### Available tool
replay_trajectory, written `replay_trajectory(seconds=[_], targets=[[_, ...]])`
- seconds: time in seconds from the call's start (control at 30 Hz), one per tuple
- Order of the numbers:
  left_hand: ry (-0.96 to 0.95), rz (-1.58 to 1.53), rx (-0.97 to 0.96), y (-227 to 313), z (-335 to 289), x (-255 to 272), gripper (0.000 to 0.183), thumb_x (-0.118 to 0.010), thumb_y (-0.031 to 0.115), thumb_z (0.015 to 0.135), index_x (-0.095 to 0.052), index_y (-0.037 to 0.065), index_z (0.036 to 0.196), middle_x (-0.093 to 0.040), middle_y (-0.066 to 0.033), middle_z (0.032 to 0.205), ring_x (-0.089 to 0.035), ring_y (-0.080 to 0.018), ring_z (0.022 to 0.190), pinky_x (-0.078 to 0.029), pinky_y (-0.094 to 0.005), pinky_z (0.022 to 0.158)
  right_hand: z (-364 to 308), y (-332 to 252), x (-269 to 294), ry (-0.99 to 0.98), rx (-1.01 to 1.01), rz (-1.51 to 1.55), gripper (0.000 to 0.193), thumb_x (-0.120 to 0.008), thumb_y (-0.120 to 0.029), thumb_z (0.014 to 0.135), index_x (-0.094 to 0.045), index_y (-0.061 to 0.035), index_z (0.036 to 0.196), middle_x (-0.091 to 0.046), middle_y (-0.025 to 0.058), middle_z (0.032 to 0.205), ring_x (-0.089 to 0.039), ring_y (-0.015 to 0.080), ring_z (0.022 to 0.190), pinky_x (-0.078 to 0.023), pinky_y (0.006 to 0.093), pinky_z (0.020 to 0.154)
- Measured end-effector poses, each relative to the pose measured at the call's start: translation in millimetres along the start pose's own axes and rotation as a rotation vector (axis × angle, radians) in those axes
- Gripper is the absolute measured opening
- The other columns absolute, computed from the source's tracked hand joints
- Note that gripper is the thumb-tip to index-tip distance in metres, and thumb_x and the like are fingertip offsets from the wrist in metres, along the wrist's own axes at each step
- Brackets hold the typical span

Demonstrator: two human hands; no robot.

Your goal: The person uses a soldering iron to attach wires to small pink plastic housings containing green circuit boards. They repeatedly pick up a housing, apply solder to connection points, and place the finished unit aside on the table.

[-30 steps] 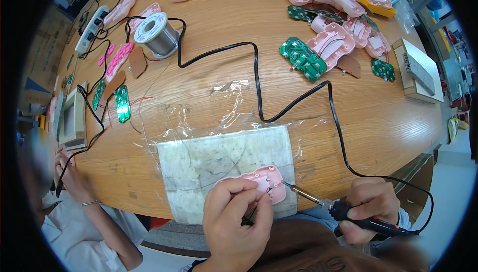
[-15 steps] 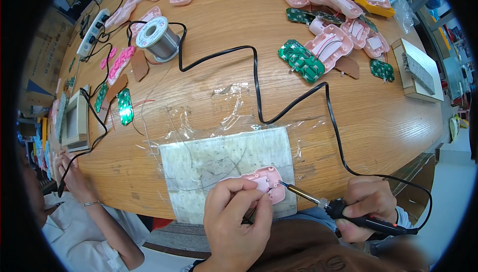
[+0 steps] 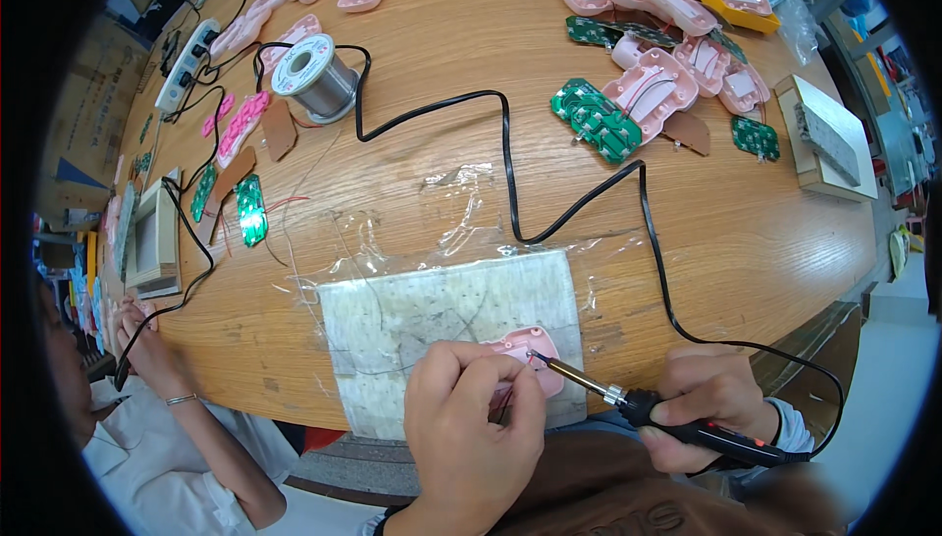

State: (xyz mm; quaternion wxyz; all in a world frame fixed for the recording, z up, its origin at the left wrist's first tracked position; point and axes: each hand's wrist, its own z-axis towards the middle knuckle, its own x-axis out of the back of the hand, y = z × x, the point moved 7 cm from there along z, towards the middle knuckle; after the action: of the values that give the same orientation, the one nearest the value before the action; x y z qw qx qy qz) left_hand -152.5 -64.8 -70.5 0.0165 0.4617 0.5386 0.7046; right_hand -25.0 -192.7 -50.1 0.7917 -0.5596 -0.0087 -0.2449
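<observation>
Head view: pink shell (image 3: 549, 345) lies on mat (image 3: 392, 305), long axis roughly crosswise; left hand (image 3: 461, 443) nearer, fingers pinched together, hold hidden. Right hand (image 3: 716, 397), clamped on soldering iron (image 3: 640, 406), aims its tip leftward at shell.

Bright, even light covers the bench (image 3: 442, 35), apparently from overhead, its source out of view. A pale sheen spreads toward the bench's left edge, where a board (image 3: 251, 210) flashes almost white. Film (image 3: 461, 192) glints in mid-bench, and the iron (image 3: 643, 408) has a highlight along its metal shaft. Shadows are soft. The bench's near edge bows, black rings the view, and beyond that edge, lower right, a patch is blurred.
</observation>
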Motion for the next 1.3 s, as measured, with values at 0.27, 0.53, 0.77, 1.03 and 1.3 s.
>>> replay_trajectory(seconds=[0.27,0.53,0.77,1.03,1.3], targets=[[0.031,-0.014,0.011,-0.3,-0.3,-0.8,0.008,-0.069,-0.004,0.076,-0.062,-0.001,0.079,-0.056,-0.0106,0.085,-0.058,-0.0148,0.066,-0.046,-0.0235,0.052,1.7,0.3,1.3,-0.042,0.016,0.017,0.022,-0.074,0.001,0.067,-0.059,-0.0029,0.083,-0.049,0.0069,0.061,-0.047,0.0198,0.044,-0.033,0.0301,0.038],[0.034,-0.005,-0.038,-2.8,-3.4,-1.9,0.006,-0.067,-0.006,0.078,-0.062,-0.003,0.08,-0.056,-0.0106,0.088,-0.061,-0.0131,0.068,-0.05,-0.0222,0.055,1.0,-1.2,7.3,-0.036,0.028,-0.017,0.024,-0.074,0.001,0.067,-0.057,-0.0029,0.084,-0.049,0.0067,0.06,-0.045,0.0191,0.044,-0.033,0.0304,0.038],[0.031,-0.048,-0.035,-5.5,-5.2,-2.7,0.006,-0.066,-0.007,0.08,-0.061,-0.005,0.083,-0.055,-0.0101,0.089,-0.062,-0.013,0.069,-0.052,-0.0222,0.057,-0.7,-0.2,4.2,0.004,0.049,0.013,0.024,-0.074,0.0,0.068,-0.057,-0.0028,0.084,-0.049,0.0064,0.06,-0.045,0.018,0.044,-0.032,0.0298,0.038],[0.036,-0.023,-0.033,-4.5,-4.6,-1.8,0.008,-0.067,-0.007,0.078,-0.062,-0.003,0.082,-0.055,-0.0097,0.087,-0.061,-0.0131,0.069,-0.051,-0.0227,0.058,-0.1,1.4,-0.2,-0.033,0.032,0.014,0.023,-0.074,0.0,0.068,-0.057,-0.0025,0.083,-0.049,0.0068,0.06,-0.046,0.0184,0.044,-0.033,0.0299,0.038],[0.041,0.036,-0.058,0.4,-1.3,0.1,0.009,-0.069,-0.005,0.074,-0.062,-0.002,0.079,-0.057,-0.0112,0.084,-0.06,-0.0179,0.071,-0.049,-0.0261,0.059,2.3,0.2,7.8,-0.041,0.049,-0.001,0.025,-0.074,0.001,0.067,-0.056,-0.003,0.084,-0.047,0.0059,0.058,-0.043,0.0178,0.042,-0.03,0.03,0.037]])
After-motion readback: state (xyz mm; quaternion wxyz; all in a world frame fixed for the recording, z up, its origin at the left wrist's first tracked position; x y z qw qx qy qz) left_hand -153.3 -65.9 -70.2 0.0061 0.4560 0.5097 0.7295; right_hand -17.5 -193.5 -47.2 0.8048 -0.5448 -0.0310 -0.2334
